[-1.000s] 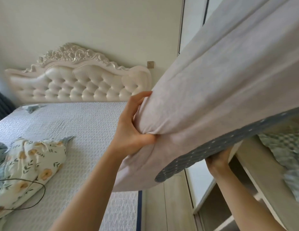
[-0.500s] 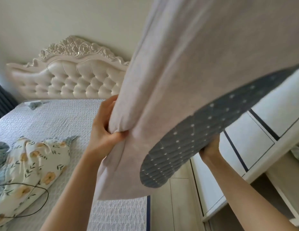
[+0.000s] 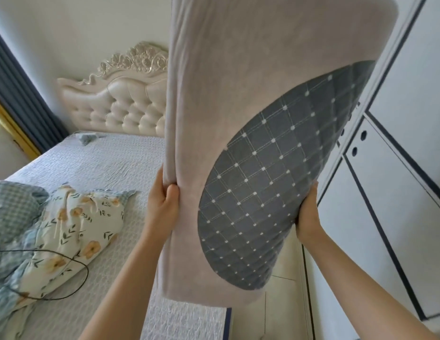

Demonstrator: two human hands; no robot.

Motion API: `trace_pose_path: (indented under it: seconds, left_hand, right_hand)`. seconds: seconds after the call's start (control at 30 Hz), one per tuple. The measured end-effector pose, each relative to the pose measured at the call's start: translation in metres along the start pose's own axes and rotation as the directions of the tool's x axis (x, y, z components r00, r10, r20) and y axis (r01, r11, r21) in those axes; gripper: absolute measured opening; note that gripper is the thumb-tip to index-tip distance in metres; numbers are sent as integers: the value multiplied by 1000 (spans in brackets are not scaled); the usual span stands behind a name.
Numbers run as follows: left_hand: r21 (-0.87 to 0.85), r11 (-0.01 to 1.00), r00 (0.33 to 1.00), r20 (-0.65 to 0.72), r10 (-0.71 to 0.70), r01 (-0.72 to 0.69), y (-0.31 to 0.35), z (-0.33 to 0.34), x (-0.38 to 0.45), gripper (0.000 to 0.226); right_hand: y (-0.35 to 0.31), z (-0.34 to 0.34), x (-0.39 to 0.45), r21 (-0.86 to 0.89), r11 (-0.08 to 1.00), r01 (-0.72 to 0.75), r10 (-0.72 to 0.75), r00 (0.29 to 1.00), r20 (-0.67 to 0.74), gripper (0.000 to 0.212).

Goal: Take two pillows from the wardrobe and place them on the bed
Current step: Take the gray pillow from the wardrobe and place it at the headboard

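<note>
**Pillow held up at the bedside**

Behind everything I see a tufted cream headboard and the bed with its white quilted cover. Between the bed and the white wardrobe, the pillow stands nearly upright in the air (pale cover, grey dotted panel facing me). My left hand pinches a fold of its left edge; my right hand grips the grey edge. A floral pillow lies on the bed, a black cable looped over it.

One head-worn view looks forward and down, very close behind the pillow gripped by both hands, bed left of the grip, wardrobe right.
</note>
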State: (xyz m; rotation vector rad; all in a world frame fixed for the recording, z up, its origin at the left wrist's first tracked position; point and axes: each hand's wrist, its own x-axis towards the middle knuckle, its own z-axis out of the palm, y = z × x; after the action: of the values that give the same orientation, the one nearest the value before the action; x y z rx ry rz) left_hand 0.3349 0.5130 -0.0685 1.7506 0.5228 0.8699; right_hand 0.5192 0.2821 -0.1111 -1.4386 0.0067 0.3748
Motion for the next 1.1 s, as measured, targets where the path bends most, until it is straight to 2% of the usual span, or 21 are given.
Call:
trace_pose_path:
  seconds: [0.1,0.3,0.43,0.53,0.63,0.73,0.87,1.1]
  left_hand:
    - [78,997,992,-124,6,4,-8,22,18,45]
    - [247,969,942,-330,63,22,-16,87,74,53]
    - [271,961,901,-427,75,48,-25,123,107,41]
    - [295,953,862,-498,95,66,-37,148,131,40]
    - [300,951,876,-475,87,69,-51,167,153,49]
    - [376,925,906,-406,122,45,-67,183,182,64]
    - [379,912,920,-392,6,156,-89,197,234,77]
    - [354,905,918,-386,-89,237,-129,210,339,90]
  right_hand:
    - [-5,9,27,-41,996,73,-72,997,26,61]
    - [-25,13,107,-120,947,298,-287,953,101,80]
    - [-36,10,153,-230,836,498,-469,866,170,79]
    - [-40,12,190,-308,763,568,-531,823,202,77]
    - [-40,20,225,-383,718,582,-533,813,236,75]
    - [-39,33,261,-442,681,583,-522,811,265,73]
    - [-41,59,318,-494,662,563,-480,825,297,72]
    - [-58,125,422,-512,680,525,-398,851,343,74]
